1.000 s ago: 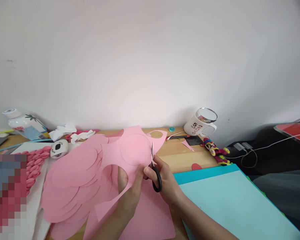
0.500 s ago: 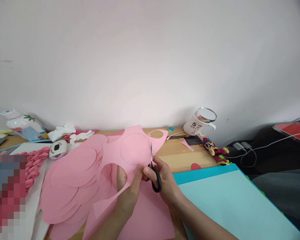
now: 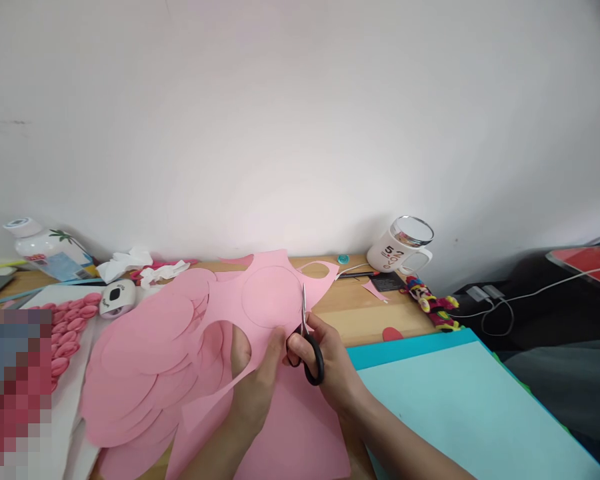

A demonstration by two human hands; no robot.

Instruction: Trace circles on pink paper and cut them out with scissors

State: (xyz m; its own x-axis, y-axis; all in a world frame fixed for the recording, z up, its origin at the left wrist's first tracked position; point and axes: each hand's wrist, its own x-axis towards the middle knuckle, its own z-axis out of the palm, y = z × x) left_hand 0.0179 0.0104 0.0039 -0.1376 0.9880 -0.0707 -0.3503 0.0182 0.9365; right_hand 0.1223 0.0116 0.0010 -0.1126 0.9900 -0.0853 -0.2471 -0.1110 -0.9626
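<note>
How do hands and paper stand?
Left hand gripping pink cut-out paper sheet. Right hand holding black-handled metal scissors, blades by drawn circle. Round pink paper pieces piled at left.

A light wooden table (image 3: 350,310) bears, along its back edge, a white plastic bottle with a palm-tree print (image 3: 50,252), tilted over toward the left, crumpled white tissues (image 3: 125,264), a small round turquoise disc (image 3: 343,259) and, toward the back right corner, a white mug with a metallic rim (image 3: 397,252). A multicoloured figure (image 3: 430,303) lies at the right edge. A pile of overlapping pink paper rounds (image 3: 145,347) spreads over the left part.
</note>
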